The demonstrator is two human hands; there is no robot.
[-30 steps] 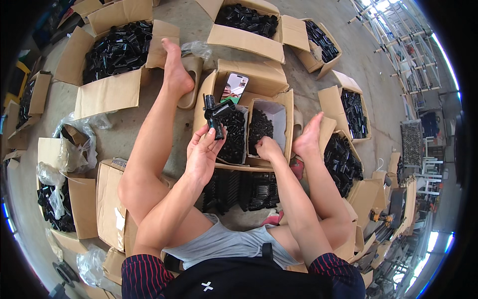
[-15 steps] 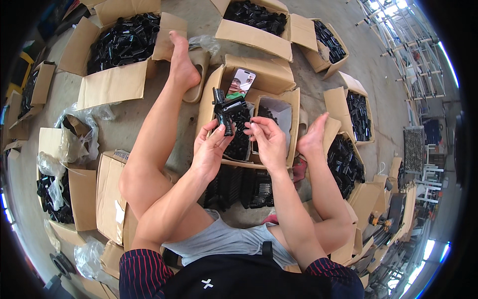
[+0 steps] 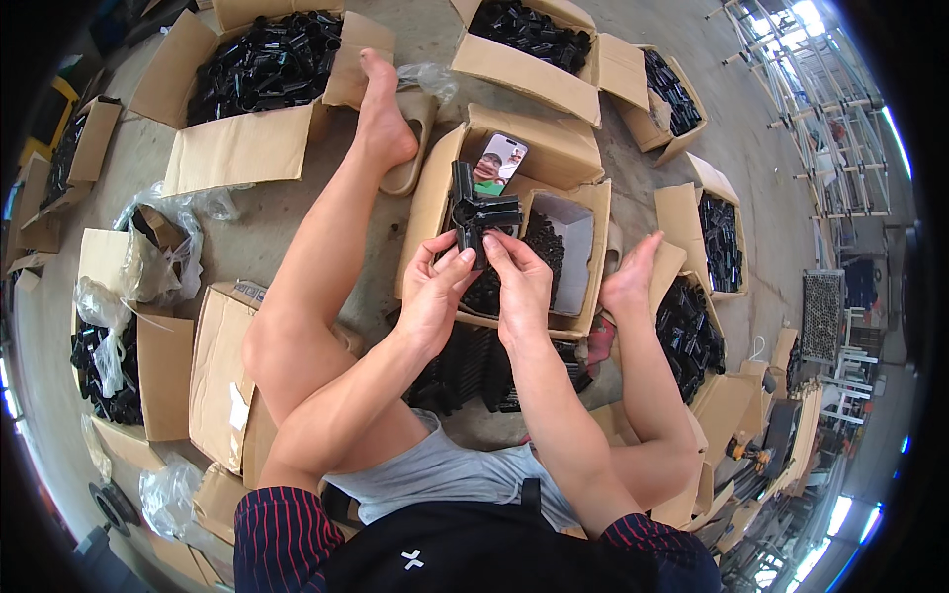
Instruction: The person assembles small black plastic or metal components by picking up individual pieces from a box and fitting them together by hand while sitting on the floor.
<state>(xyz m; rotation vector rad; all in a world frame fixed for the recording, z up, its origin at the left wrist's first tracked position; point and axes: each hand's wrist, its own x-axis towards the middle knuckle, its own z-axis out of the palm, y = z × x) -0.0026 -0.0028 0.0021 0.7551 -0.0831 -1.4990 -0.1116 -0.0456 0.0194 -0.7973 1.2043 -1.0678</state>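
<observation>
A glossy black T-shaped pipe connector is held over the open cardboard box between my legs. My left hand is closed round its lower end. The fingers of my right hand are pinched against the lower right side of that end, just below the side arm. Whatever lies between those fingertips is too small or hidden to make out. Behind the connector, a grey tray in the box holds many small black pieces. A phone leans at the box's far side.
Open cartons of black connectors stand around me, at far left, far middle and right. Rows of black parts lie between my thighs. A plastic bag rests at lower left; metal racks stand at far right.
My right hand has moved left from above the tray and now touches the connector. The connector has turned, its side arm now pointing right. The whole view has shifted slightly.
</observation>
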